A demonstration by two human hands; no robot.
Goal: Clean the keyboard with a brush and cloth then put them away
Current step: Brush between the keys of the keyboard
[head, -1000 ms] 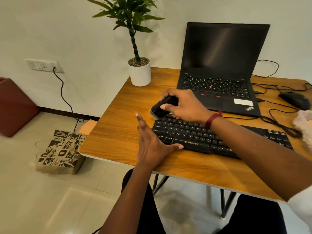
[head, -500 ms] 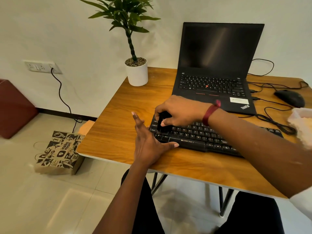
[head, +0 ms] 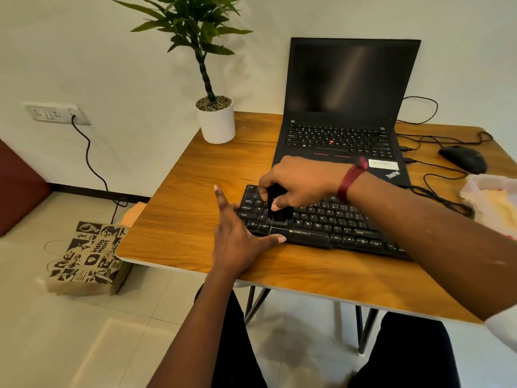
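A black keyboard (head: 330, 219) lies across the wooden table (head: 195, 197) in front of the laptop. My right hand (head: 299, 182) grips a small black brush (head: 275, 205) with its bristles down on the keys at the keyboard's left part. My left hand (head: 237, 236) rests flat against the keyboard's left end, fingers straight and thumb along its front edge. A pale cloth (head: 492, 203) lies bunched at the table's right edge, partly out of view.
An open black laptop (head: 347, 107) stands behind the keyboard. A white potted plant (head: 216, 121) sits at the back left corner. A black mouse (head: 463, 158) and tangled cables (head: 436, 191) lie at the right. A printed paper bag (head: 86, 259) stands on the floor.
My right hand has brought the brush from above the keyboard's top left corner down onto the keys and swept it toward the front rows. My left hand stays at the keyboard's end.
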